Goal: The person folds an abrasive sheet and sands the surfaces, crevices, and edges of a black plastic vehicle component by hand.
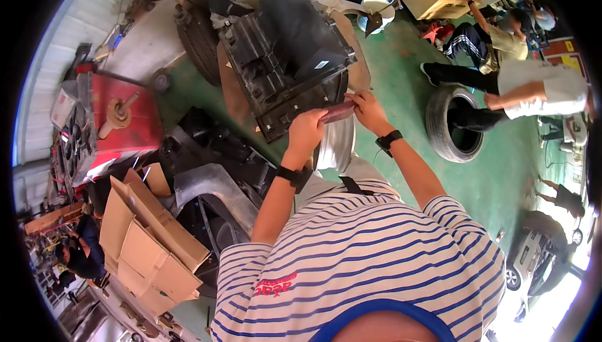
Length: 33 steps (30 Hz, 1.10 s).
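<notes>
A: Piece in hand?
B: Dark reddish strip [338, 113], narrow, flat-looking, fairly straight. Slight tilt, right end higher in view. Surface detail too small to read.
A: Position?
B: In front of the striped shirt [357, 248], by the near edge of the black plastic assembly [282, 59]. Contact with it: cannot tell.
A: Hands?
B: Left hand [306, 131] mostly closed, gripping one end. Right hand [371, 113] partly curled, fingers pinching the other end. Dark band on each wrist.
</notes>
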Tool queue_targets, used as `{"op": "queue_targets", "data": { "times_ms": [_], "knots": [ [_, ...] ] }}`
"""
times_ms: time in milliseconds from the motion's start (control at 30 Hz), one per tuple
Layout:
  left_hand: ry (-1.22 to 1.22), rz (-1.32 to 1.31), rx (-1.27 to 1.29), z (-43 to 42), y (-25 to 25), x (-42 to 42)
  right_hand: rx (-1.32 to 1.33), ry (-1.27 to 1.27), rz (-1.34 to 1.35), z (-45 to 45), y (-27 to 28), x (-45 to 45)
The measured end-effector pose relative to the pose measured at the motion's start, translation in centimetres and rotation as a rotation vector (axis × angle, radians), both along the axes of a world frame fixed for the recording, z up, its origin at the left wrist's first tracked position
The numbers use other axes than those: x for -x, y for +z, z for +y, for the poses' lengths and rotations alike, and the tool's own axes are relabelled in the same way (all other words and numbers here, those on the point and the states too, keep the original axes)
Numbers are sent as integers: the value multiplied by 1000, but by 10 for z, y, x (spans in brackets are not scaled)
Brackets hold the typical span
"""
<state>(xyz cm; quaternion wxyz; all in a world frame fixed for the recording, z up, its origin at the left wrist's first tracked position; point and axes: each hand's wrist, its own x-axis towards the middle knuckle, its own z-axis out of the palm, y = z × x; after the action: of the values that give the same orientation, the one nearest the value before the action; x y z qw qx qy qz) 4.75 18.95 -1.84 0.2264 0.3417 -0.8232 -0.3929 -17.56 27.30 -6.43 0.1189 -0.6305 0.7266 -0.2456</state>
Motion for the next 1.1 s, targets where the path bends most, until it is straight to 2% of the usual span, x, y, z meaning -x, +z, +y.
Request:
{"op": "queue_targets", "data": {
  "times_ms": [33,100,133,167,200,233,267,333,367,467,533,567,600,667,700,767,800,867,900,967,1033,1100],
  "knots": [
    [8,-9,6,-3,11,7,6,8,-9,-6,10,8],
    [69,12,173,-8,29,24,194,-26,190,-22,29,24],
    [97,49,236,-11,42,36,200,-16,177,-35,39,33],
    [109,36,242,-14,56,47,326,-91,132,-53,50,42],
    [152,-24,403,-20,74,60,452,-169,83,-75,56,50],
    [189,-88,562,-25,82,73,484,-184,-187,-100,58,58],
    [194,-104,568,-32,79,85,508,-199,-457,-125,57,64],
    [319,-192,763,-50,65,108,435,-175,-567,-169,45,63],
    [324,-211,770,-55,54,117,164,-179,-640,-179,45,57],
    [381,-311,743,-55,32,127,249,-125,-727,-180,9,45],
    [371,-315,732,-53,32,130,390,-57,-560,-164,-2,51],
    [359,-289,720,-50,32,132,382,-45,-568,-152,-7,55],
    [372,-299,711,-45,27,133,322,-44,-566,-138,-13,60],
    [191,-297,578,-31,6,132,202,-53,-620,-106,-13,68],
    [199,-292,582,-21,-15,131,205,-45,-614,-95,-13,74],
    [282,-382,148,12,-65,125,45,26,-515,-71,-22,84],
    [285,-379,144,28,-76,123,42,28,-511,-55,-31,88],
    [152,-422,343,43,-86,123,-91,186,-514,-37,-43,96],
    [156,-415,353,45,-86,126,-81,189,-506,-31,-41,99],
    [217,-331,280,58,-86,127,-128,158,-556,-8,-38,97],
    [261,-295,207,69,-67,129,-138,148,-524,9,-35,96],
    [372,-180,47,76,-62,127,-243,91,-516,16,-34,94]
  ]
}}
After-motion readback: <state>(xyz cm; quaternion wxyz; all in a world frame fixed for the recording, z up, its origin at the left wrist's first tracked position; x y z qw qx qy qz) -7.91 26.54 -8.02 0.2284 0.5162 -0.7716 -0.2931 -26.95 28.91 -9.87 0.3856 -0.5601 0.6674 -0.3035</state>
